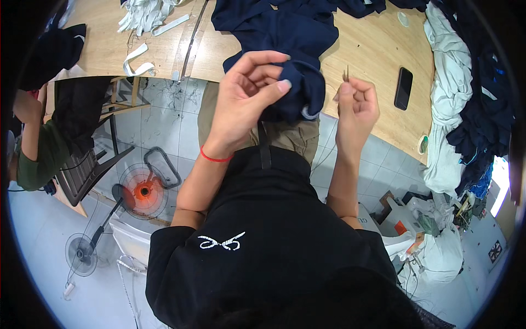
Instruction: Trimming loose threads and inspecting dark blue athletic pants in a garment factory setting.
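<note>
Navy blue fabric lies across the far middle of the table and hangs toward me over its near edge. My left hand pinches a folded part of this garment between thumb and fingers, lifting it up. A pale curved edge shows at the bottom of the lifted fold. To the right of the cloth, my right hand is closed around small thread snips. Their thin pointed tips stick up past the thumb, apart from the fabric.
A black phone lies on the wooden table at right. White strips lie at far left. Pale cloth and dark cloth drape along the right edge. A standing fan is on the floor; another person's arm shows at left.
</note>
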Motion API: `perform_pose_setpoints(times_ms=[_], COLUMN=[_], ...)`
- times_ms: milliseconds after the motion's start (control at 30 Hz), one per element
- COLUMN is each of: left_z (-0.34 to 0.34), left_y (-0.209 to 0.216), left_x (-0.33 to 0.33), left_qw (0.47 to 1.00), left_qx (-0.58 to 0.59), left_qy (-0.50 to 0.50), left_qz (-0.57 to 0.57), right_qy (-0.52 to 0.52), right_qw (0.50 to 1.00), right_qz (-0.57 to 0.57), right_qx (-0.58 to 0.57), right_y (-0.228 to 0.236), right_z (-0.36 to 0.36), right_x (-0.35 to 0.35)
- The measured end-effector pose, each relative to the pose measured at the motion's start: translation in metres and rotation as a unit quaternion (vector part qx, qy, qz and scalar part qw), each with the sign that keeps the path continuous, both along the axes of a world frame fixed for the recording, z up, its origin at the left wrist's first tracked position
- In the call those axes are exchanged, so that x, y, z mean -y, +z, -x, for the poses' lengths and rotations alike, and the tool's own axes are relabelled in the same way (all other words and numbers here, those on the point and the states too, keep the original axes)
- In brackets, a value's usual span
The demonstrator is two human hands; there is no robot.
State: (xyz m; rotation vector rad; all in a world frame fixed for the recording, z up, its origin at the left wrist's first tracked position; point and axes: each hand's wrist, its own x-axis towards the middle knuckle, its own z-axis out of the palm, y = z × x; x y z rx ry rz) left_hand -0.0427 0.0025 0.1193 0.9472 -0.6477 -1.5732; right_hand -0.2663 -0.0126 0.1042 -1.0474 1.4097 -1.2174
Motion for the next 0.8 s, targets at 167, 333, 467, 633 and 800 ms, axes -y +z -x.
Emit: perform_pose_setpoints(times_ms=[167, 333, 467, 633, 800], left_z=[-0.004, 0.021, 0.004, -0.017, -0.013], left_y=[-0.031, -0.007, -0.015, -0.102, -0.029], left_x=[-0.016, -0.018, 0.004, 0.037, 0.030], left_qw=[0.970, 0.963, 0.847, 0.707, 0.821], left_qx=[0.222, 0.181, 0.442, 0.668, 0.522], left_qy=[-0.056, -0.156, -0.056, 0.051, 0.129], left_qz=[0.085, 0.128, 0.289, 0.226, 0.192], right_qy=[0.063, 0.101, -0.050, -0.088, -0.160], right_qw=[0.998, 0.992, 0.993, 0.996, 0.977], right_qz=[0.015, -0.042, 0.005, 0.007, 0.118], right_qx=[-0.022, 0.060, 0.103, -0.019, 0.079], right_y=[-0.017, -0.034, -0.020, -0.020, 0.014], right_z=[0.005, 0.031, 0.070, 0.075, 0.081], right_x=[-0.005, -0.012, 0.007, 0.011, 0.015])
